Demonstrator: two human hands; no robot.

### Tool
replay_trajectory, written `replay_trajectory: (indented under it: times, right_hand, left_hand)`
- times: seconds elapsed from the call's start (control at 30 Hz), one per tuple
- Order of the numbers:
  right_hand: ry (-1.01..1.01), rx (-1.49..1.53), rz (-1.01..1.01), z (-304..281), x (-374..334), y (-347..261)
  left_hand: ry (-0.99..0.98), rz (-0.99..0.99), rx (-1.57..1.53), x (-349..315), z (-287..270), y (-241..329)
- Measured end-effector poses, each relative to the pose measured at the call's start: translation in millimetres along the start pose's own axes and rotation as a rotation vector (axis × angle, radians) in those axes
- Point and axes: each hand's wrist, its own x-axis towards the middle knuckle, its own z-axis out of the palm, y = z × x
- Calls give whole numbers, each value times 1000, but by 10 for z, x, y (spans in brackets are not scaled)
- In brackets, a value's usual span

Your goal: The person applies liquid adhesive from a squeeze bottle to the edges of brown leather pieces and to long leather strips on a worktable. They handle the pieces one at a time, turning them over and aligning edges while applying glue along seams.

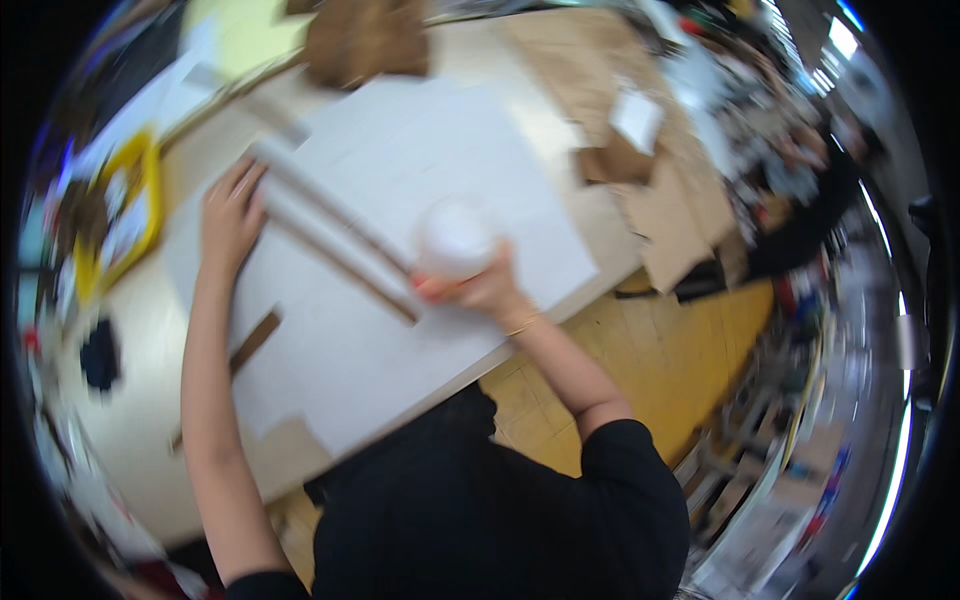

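My left hand (232, 212) lies on the worktable with its fingers stretched over the upper left ends of two narrow brown strips. One brown strip (340, 268) runs slantwise toward my right hand, and the other brown strip (335, 208) lies roughly parallel above it. Both rest on a large white sheet (400, 130). In my right hand (492, 285) is a round white object (458, 238) with an orange-red part by the fingers; blur hides its exact kind. It is over the strips' lower right ends. Another short brown strip (256, 342) sticks out beside my left forearm.
A yellow tray (152, 205) with mixed contents stands at the left, near a small dark object (99, 355). Brown pieces (365, 45) lie at the far edge. Brown paper (690, 215) covers the right end. Beyond it, a dark-sleeved person (820, 215) is at the right.
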Motion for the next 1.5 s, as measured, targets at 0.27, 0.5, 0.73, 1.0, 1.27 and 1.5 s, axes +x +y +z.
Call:
replay_trajectory:
  times: [0.27,0.5,0.73,1.0,1.27,1.5]
  right_hand:
    - [74,-299,-335,76,-25,-195]
    - [-20,-311,-294,41,26,-407]
    - [191,346,151,-263,15,-417]
    - [429,1216,502,-416,-10,-317]
    - [386,608,242,-280,-8,-302]
    - [295,122,239,-114,-78,-249]
  left_hand:
    - [-96,-66,40,92,-66,151]
    - [-83,-33,16,111,-51,89]
    - [-62,-40,27,101,-91,180]
    - [-75,-57,11,109,-79,173]
    - [13,-80,-89,116,-80,156]
    - [4,-61,27,77,-76,122]
